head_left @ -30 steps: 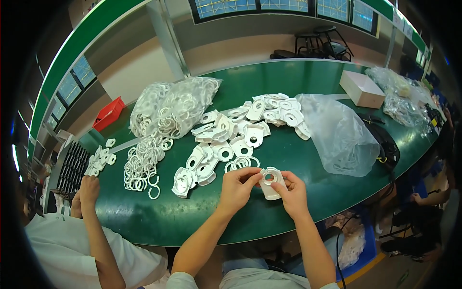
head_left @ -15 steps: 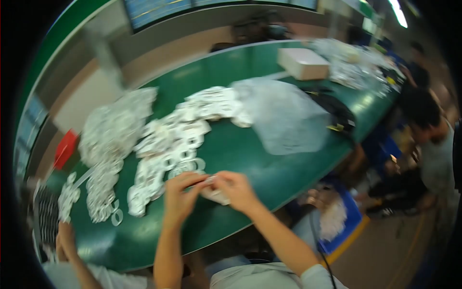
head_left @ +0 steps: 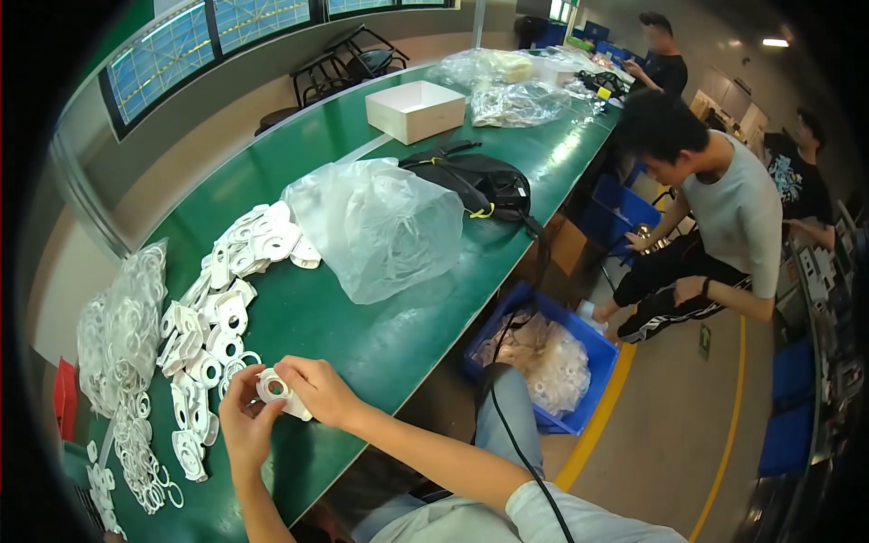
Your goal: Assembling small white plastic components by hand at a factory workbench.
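Both your hands, left hand and right hand, pinch one white plastic ring-shaped part above the green table. Remaining: heap of loose white parts, apparently unhandled.

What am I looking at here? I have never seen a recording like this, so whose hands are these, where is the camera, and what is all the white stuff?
There is no machine here. The single picture comes from a wide fisheye camera worn on a person's head, looking down, so straight edges appear bent. The two forearms rising from the bottom are the wearer's own. The left hand and right hand together hold a small white ring-shaped part over a long green table. On the table lie a spread of similar white parts, a pile of thin clear rings, a crumpled clear plastic bag, a black bag and an open white box. Beside the table stands a blue crate, and other people are farther right.
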`<move>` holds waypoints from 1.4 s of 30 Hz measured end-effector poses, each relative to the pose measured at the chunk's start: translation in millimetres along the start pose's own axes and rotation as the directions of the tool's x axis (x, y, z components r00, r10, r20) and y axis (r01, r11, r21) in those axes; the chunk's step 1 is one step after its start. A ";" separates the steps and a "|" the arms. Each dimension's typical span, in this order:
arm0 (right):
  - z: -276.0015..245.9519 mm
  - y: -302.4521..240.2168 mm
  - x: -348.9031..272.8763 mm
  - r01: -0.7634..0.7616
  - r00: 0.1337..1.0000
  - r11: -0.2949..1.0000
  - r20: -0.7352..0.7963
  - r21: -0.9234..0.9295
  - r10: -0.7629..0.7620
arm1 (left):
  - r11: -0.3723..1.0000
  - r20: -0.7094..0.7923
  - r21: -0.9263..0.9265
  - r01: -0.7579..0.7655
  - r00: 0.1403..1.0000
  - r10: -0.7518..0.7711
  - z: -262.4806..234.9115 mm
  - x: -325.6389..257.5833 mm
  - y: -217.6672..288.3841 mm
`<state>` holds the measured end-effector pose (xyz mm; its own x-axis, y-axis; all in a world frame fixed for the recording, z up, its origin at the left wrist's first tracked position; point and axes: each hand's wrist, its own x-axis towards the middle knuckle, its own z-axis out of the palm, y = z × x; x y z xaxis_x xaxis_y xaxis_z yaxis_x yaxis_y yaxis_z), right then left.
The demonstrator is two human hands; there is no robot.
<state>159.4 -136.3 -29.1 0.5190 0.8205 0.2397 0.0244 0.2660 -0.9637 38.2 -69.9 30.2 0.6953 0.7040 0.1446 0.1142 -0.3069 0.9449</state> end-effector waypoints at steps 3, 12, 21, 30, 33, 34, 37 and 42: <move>27.7 6.3 9.6 0.006 1.000 0.989 0.002 0.149 -0.007 | 0.989 0.076 -0.070 0.130 0.989 -0.125 -50.3 1.3 -12.9; -12.4 7.0 5.1 -0.138 0.989 0.946 -0.004 0.295 0.145 | 0.920 -0.238 -0.392 -0.009 0.967 -0.092 -78.7 16.0 -31.4; 6.9 2.9 3.6 -0.173 0.984 0.952 0.080 0.251 0.158 | 0.829 -0.952 -0.305 -0.469 0.148 -0.266 -320.1 -14.1 -100.5; 7.6 5.2 4.1 -0.190 0.981 0.972 0.069 0.141 0.182 | 0.848 -0.982 -0.176 0.500 -0.155 -0.112 -480.5 -43.7 -186.4; 0.2 -4.2 3.5 -0.166 0.986 0.981 0.030 0.100 0.164 | 0.692 -0.979 0.182 0.698 0.068 0.190 -463.7 -18.7 -180.2; 10.2 -4.7 3.6 -0.186 0.981 0.976 0.074 0.112 0.178 | 0.722 -0.956 0.283 0.631 0.128 0.264 -486.8 -36.3 -172.9; 16.5 3.9 3.9 -0.205 0.976 0.975 0.094 0.088 0.196 | 0.719 -0.824 0.566 0.402 0.298 0.482 -416.5 0.4 -156.4; 0.3 -2.1 4.9 -0.146 0.989 0.962 0.015 0.232 0.147 | 0.905 -0.404 0.425 -0.015 0.891 0.205 -185.0 38.9 -45.3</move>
<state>161.6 -132.7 -25.9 0.5037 0.8584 0.0973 -0.2511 0.2533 -0.9342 -71.2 89.8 47.4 0.3561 0.8237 0.4413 0.3949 -0.5607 0.7278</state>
